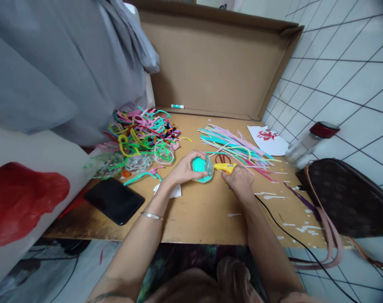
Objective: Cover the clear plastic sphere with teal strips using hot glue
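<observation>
My left hand (191,167) is closed around a small clear round container (207,171) with a turquoise layer on its near face, held just above the middle of the table. In my right hand (241,180) is a yellow hot glue gun (225,168), its nozzle pointing left at the container's right side. Whether the nozzle touches the container I cannot tell. Red-handled scissors (222,159) lie right behind the glue gun. A small piece of white paper (176,192) sits under my left wrist.
A tangled heap of coloured pipe cleaners (143,130) lies back left, straight ones (235,145) back right. A black tablet or phone (114,200) is at left. A glass bottle (305,147) and brown bag (349,195) stand right. The glue gun's black cord (282,229) trails right.
</observation>
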